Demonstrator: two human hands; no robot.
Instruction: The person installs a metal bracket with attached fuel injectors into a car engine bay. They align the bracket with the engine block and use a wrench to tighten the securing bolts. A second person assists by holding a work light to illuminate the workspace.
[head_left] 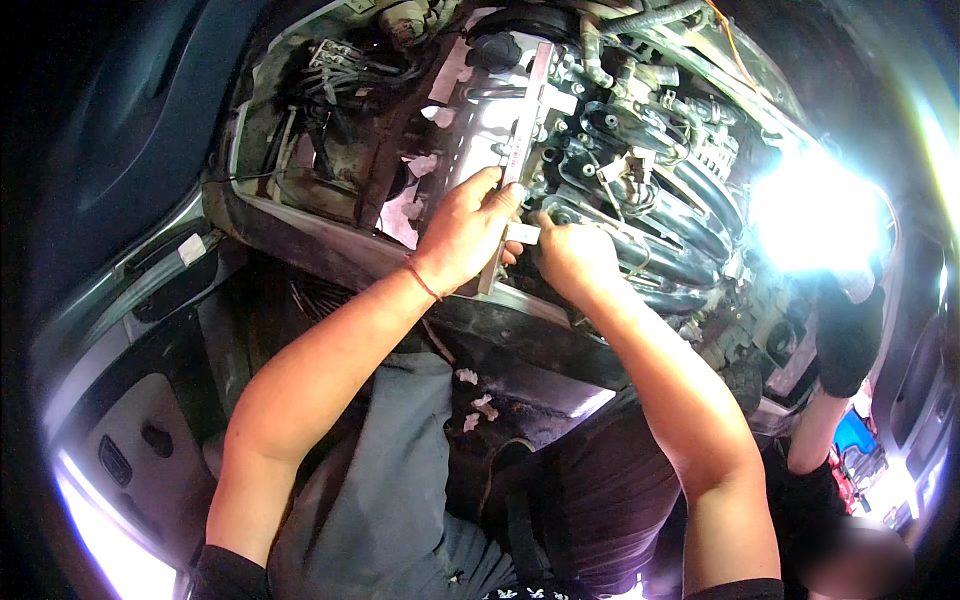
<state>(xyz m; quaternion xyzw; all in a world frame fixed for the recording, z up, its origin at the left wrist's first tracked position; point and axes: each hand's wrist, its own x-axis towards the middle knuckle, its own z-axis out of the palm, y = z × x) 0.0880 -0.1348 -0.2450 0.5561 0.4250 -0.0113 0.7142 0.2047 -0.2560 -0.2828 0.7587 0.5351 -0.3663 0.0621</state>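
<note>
My left hand (462,235), with a thin red cord at its wrist, is closed round a long flat pinkish strip (527,110). The strip runs along the side of a silvery engine cover (490,125), its lower end coming out below my fingers. My right hand (578,258) is beside it with fingers curled in a pinch. A small white rectangular piece (522,233) sticks out between the two hands, its right end at my right fingertips. Black curved intake pipes (655,225) lie just past my right hand. What my left fingertips touch under the strip is hidden.
A very bright work light (815,210) glares at the right, with another person's dark sleeve (850,335) below it. Hoses and wiring (340,80) fill the left of the engine bay. The bay's front edge (330,245) crosses under my left forearm. White scraps (480,408) lie below.
</note>
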